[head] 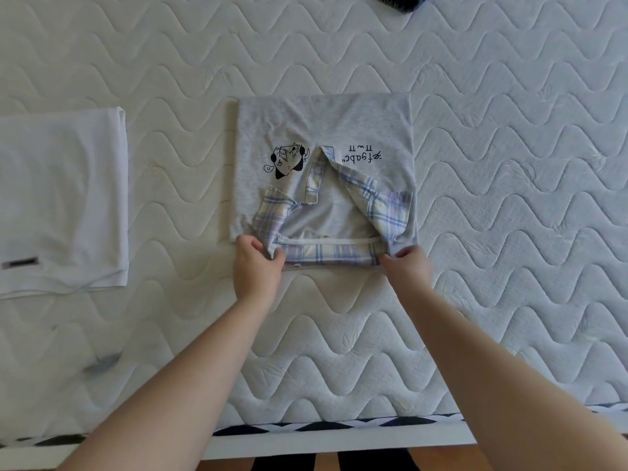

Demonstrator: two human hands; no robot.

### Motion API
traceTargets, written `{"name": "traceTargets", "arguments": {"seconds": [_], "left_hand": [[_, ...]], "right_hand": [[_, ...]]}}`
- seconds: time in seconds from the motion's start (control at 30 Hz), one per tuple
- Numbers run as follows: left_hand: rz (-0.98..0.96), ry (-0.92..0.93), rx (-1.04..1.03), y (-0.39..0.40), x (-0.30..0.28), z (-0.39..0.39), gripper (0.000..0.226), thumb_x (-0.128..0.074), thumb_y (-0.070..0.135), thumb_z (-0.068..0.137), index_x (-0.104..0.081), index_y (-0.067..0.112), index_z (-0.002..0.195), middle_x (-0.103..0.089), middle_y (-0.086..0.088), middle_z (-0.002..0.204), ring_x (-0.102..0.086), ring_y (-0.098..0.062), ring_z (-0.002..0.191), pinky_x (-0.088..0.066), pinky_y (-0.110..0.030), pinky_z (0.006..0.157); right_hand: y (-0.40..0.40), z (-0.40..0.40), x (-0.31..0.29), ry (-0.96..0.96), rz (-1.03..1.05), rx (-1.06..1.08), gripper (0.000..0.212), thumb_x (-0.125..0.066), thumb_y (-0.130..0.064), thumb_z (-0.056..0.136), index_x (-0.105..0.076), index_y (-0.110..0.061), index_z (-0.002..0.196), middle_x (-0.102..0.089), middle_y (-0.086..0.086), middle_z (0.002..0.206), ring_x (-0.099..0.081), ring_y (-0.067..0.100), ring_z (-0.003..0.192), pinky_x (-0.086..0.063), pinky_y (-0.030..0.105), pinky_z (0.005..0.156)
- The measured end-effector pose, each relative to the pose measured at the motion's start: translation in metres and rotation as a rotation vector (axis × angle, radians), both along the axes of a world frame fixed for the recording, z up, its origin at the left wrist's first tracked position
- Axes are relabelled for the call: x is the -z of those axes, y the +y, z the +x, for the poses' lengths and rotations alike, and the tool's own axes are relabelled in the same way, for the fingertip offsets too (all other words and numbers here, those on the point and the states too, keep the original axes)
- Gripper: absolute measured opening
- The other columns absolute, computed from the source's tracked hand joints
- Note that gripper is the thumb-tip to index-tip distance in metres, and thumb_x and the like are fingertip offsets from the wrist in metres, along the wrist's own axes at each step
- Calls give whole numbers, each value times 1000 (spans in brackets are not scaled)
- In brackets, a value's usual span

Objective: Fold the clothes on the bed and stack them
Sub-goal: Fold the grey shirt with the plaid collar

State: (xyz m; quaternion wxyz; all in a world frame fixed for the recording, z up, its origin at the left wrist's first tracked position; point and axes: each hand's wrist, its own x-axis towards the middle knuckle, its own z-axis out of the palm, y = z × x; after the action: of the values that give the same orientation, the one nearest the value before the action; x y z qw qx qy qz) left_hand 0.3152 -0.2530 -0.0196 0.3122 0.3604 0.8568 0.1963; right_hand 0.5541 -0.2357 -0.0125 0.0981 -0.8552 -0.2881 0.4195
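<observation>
I see one grey shirt (pixel 323 130) lying flat mid-bed, well in from the near edge of the bed (pixel 509 232). My left hand (pixel 256 263) pinches its near left corner; my right hand (pixel 406 266) pinches its near right corner. One folded white garment (pixel 61 198) lies toward the left edge. One dark garment (pixel 397 1) shows at the far edge.

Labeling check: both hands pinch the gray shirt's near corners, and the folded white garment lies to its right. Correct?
Not quite. The head view shows the white garment to the left of the gray shirt, not the right. The left hand and right hand do pinch its near corners.
</observation>
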Motion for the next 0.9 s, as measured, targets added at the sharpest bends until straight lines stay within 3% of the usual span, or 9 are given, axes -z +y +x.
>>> {"name": "traceTargets", "arguments": {"seconds": [0.07, 0.17, 0.3, 0.4, 0.47, 0.57, 0.7, 0.9], "left_hand": [[149, 141, 177, 5, -7, 1, 34, -73, 24, 80, -42, 13, 90, -53, -4, 82, -47, -24, 72, -34, -32, 60], [279, 340, 404, 20, -9, 4, 34, -77, 18, 73, -54, 5, 95, -56, -13, 92, -54, -33, 84, -41, -41, 67], [180, 475, 609, 46, -6, 11, 53, -77, 23, 72, -57, 15, 121, -55, -12, 121, -51, -34, 111, -42, -44, 84], [103, 443, 672, 63, -2, 14, 48, -71, 17, 78, -56, 19, 123, -53, -5, 125, -47, -28, 118, -35, -40, 93], [80, 397, 664, 68, -2, 14, 34, -65, 10, 82, -62, 20, 115, -53, -4, 121, -46, -27, 116, -33, -37, 94], [132, 405, 693, 66, -5, 18, 27, -62, 6, 83, -67, 18, 106, -57, -3, 113, -50, -27, 108, -34, -36, 90], [296, 498, 778, 57, -8, 31, 29, -67, 1, 77, -70, 16, 101, -62, -8, 106, -59, -31, 96, -45, -43, 81], [158, 525, 916, 39, 0, 34, 45, -68, 14, 77, -65, 17, 122, -55, -16, 135, -51, -35, 124, -40, -48, 102]], "right_hand": [[3, -3, -3, -84, 126, -80, 36, -71, -38, 82, -49, -20, 103, -57, -3, 98, -57, 14, 81, -43, 30, 62], [12, -5, 0, -227, 294, -308, 57, -70, -43, 83, -45, -19, 129, -49, 3, 124, -50, 21, 110, -42, 37, 94], [39, -14, 1, -271, 287, -377, 74, -63, -47, 86, -30, -23, 148, -32, 8, 150, -30, 29, 137, -23, 44, 111], [65, -15, 4, -209, 263, -326, 71, -51, -48, 93, -20, -27, 153, -20, 1, 160, -15, 24, 146, -12, 45, 117], [79, -10, 5, -229, 223, -431, 56, -45, -44, 97, -31, -31, 150, -21, -4, 160, -11, 23, 148, -9, 46, 117], [88, -2, 5, -285, 227, -614, 29, -51, -39, 96, -61, -36, 123, -38, -7, 149, -16, 24, 144, -10, 45, 114], [83, -4, -3, -272, 306, -630, 17, -61, -42, 90, -69, -35, 103, -53, -9, 130, -30, 22, 134, -16, 43, 110], [71, -15, -9, -112, 506, -807, 13, -68, -39, 88, -73, -33, 99, -57, -9, 128, -37, 22, 129, -25, 43, 105]]}}
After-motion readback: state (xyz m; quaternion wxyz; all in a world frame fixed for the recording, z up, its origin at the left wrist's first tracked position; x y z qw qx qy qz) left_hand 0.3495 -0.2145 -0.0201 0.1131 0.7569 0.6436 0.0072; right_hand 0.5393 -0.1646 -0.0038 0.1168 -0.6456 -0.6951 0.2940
